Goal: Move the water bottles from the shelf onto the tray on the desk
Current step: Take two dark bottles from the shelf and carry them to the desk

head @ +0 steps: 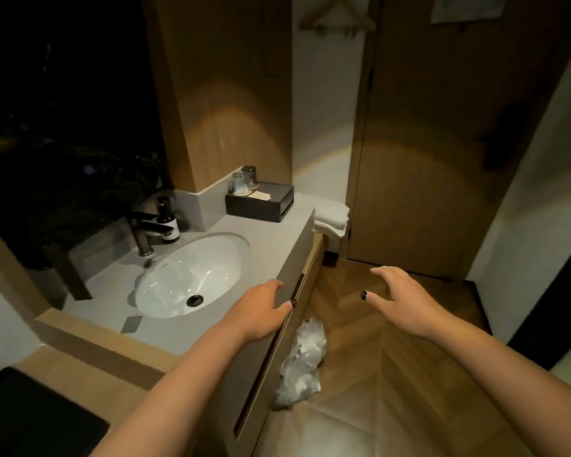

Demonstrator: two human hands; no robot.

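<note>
Two hands were out in front, both bare of any load. Left hand (261,310) hung over the front edge of the vanity counter (271,239), fingers loosely extended, thumb by the counter lip; contact with the edge could not be confirmed. Right hand (406,301) hovered over the wood floor (393,374), fingers spread and slightly hooked, gripping nothing.

No water bottles were visible, nor any shelf or tray holding them. On the counter: sink (192,275), tap (145,229), a dark pump bottle (168,222) of soap, and a black box (261,201) with glasses (244,181) on top. Folded white towels (332,216) sat just past the counter's far end; crumpled clear plastic (302,361) lay low beside the cabinet front.

Judgement: direction to the bottles could not be fixed from here. Neither hand was nearer to a target. Next move probably calls for turning or searching, perhaps below the counter.
</note>
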